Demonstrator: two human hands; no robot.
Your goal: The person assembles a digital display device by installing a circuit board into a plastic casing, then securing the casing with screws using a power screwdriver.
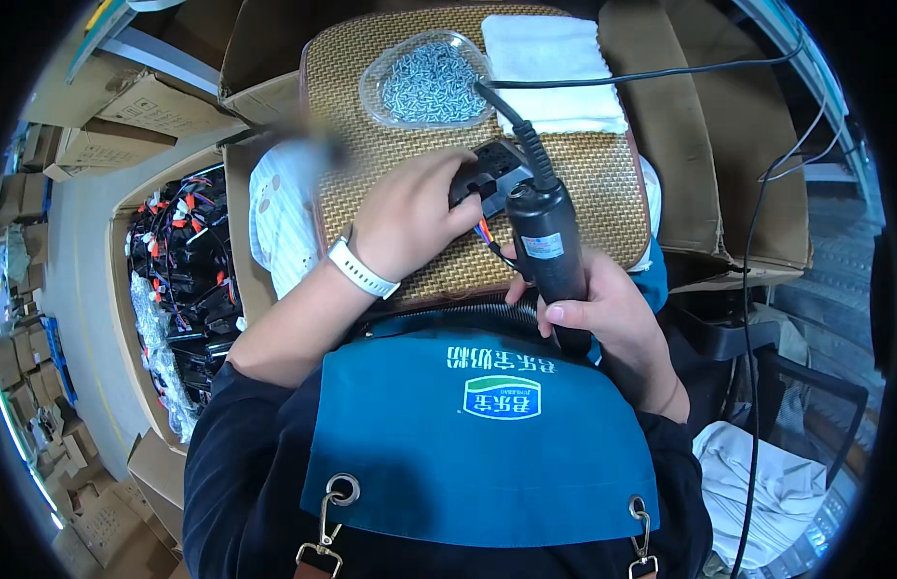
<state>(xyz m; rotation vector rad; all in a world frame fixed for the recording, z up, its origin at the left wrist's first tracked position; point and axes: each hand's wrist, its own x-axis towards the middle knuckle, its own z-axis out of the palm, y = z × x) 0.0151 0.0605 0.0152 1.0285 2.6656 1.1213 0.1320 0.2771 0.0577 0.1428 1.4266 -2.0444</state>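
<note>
1. Woven worktop [608, 198]: under both hands; bare weave runs from the left hand out to the left edge, and from the right hand's tool out to the right edge.
2. Carton [123, 314]: left of the left hand, past the worktop's edge; full of black parts.
3. White cloth [555, 72]: beyond the right hand, near the worktop's far right edge.
4. Clear tray [373, 92] of screws: beyond the left hand, beside the cloth; bare strip between tray and left hand.
5. Left hand [420, 207]: gripping the black part. Right hand [612, 304]: fingers wrapped round the screwdriver.
6. Black screwdriver [555, 241]: in right hand, cord end up; tip hidden.
7. Black part [497, 169]: at left hand's fingers; contact with screwdriver unclear.
8. Coloured wires [484, 232]: just below left hand's fingers.
</note>
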